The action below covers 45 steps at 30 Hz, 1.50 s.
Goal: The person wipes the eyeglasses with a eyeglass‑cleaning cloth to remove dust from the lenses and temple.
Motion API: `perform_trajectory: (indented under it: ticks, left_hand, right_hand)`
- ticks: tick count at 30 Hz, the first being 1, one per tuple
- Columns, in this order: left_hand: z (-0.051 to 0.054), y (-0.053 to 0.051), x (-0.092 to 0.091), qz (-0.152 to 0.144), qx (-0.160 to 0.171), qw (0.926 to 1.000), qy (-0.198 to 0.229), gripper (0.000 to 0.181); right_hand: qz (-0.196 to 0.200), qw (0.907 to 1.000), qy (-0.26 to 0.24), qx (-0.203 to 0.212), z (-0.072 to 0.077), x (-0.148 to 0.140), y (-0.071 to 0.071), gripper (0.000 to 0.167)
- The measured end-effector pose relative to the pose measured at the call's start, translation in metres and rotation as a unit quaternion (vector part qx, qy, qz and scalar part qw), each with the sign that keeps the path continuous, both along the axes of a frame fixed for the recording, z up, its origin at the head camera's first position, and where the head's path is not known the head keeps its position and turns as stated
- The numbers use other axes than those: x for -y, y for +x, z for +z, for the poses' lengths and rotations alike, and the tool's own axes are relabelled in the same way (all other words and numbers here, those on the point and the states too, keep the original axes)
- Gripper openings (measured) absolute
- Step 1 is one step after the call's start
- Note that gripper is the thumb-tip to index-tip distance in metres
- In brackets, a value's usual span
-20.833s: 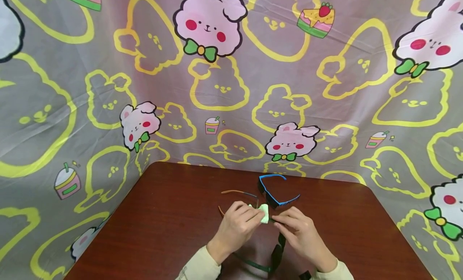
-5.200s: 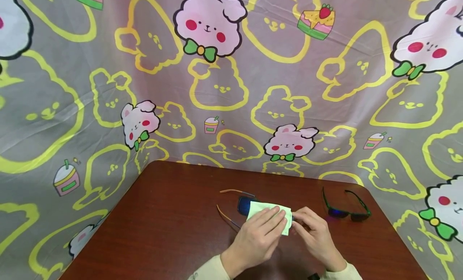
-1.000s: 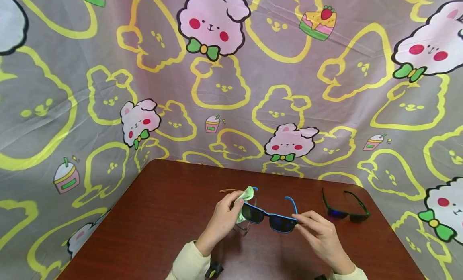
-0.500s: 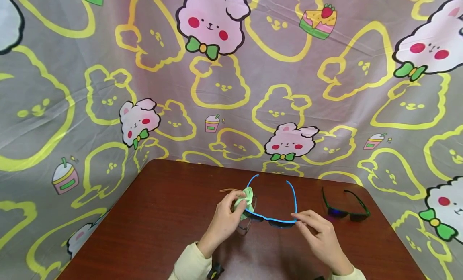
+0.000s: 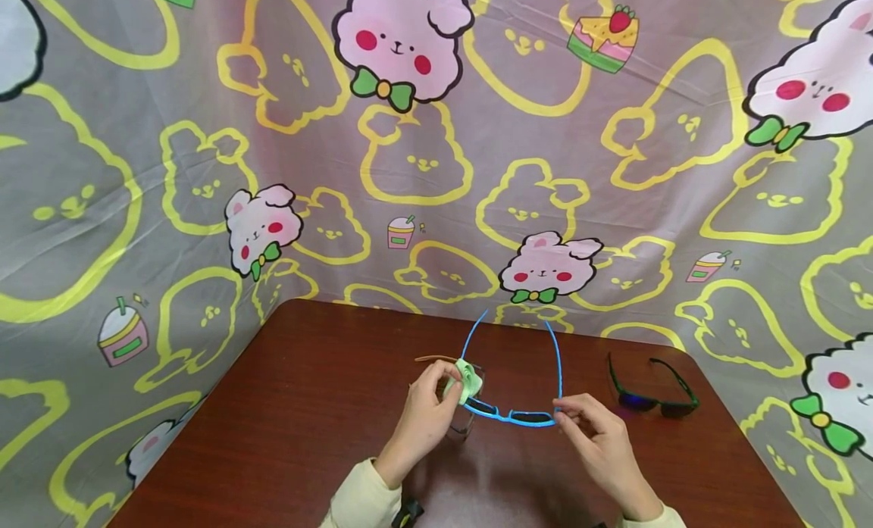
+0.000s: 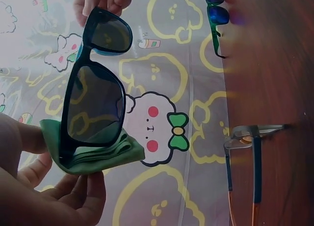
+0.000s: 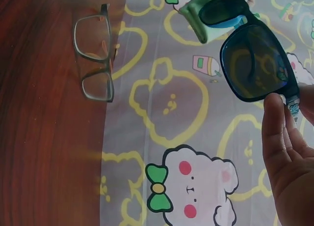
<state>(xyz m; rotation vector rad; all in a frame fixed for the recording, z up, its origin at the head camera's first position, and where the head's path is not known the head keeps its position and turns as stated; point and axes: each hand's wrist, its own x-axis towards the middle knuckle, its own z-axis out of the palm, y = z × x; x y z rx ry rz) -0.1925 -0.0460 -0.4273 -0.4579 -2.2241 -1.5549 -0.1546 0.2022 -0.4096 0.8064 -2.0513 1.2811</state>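
Blue-framed sunglasses [image 5: 502,417] with dark lenses are held above the table, their temples unfolded and pointing away. My left hand [image 5: 424,410] pinches one end of the frame through a folded pale green cloth [image 5: 467,382]. In the left wrist view the cloth [image 6: 93,155] wraps round that corner, below the lens. My right hand [image 5: 598,441] pinches the other corner by the hinge, thumb and fingertips on it, as the right wrist view shows beside the lens [image 7: 255,64]. Behind the left hand, clear-lens eyeglasses [image 7: 93,59] with orange temple tips are partly hidden in the head view.
Dark green-framed sunglasses [image 5: 655,403] lie unfolded on the right of the brown table [image 5: 327,422]. A grey curtain [image 5: 423,164] with cartoon rabbits hangs round the table's back and sides. A dark strap piece [image 5: 408,513] shows by the left sleeve.
The blue sunglasses came up from under the cloth on the table; over the last second they tilted, temples rising. Earlier, the green sunglasses moved from the front to the right side.
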Motion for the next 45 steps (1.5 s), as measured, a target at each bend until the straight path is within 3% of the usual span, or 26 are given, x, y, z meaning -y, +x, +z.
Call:
perform_trajectory:
  ticks: [5,8,13,18,22,28,34,42,45]
  left_hand:
    - [-0.001,-0.001,-0.001,0.009,0.031,0.9991,0.027,0.014]
    - [-0.001,-0.002,-0.002,0.007,0.048,0.9981,0.038,0.024]
    - [-0.002,-0.003,-0.003,0.010,0.040,0.9990,0.016,0.032]
    - [-0.003,0.000,-0.005,0.024,0.029,0.9991,-0.019,0.037]
    - [-0.001,0.002,-0.006,0.037,0.017,0.9987,-0.029,0.046]
    - [-0.001,0.001,-0.006,0.055,-0.005,0.9982,-0.024,0.034]
    - [-0.001,0.001,-0.006,0.057,0.000,0.9984,-0.005,0.030]
    - [-0.003,0.000,-0.005,0.070,-0.012,0.9975,-0.001,0.028]
    - [-0.004,0.000,-0.002,0.056,0.006,0.9983,0.017,0.027]
  right_hand:
    - [-0.011,0.9980,-0.037,0.049,-0.003,0.002,0.001,0.036]
    - [-0.027,0.9966,-0.031,0.072,-0.005,0.002,0.001,0.040]
    - [-0.041,0.9959,0.004,0.080,-0.020,-0.005,-0.008,0.033]
    - [-0.015,0.9962,-0.017,0.085,-0.031,-0.010,-0.013,0.024]
    - [-0.002,0.9964,-0.026,0.081,-0.027,-0.007,-0.009,0.023]
    - [0.014,0.9979,-0.019,0.061,-0.012,0.001,0.000,0.020]
    - [-0.001,0.9977,-0.002,0.068,-0.003,0.004,0.005,0.024]
    - [-0.029,0.9984,0.015,0.045,-0.001,0.008,0.007,0.025]
    - [-0.035,0.9982,0.017,0.046,-0.001,0.007,0.008,0.025]
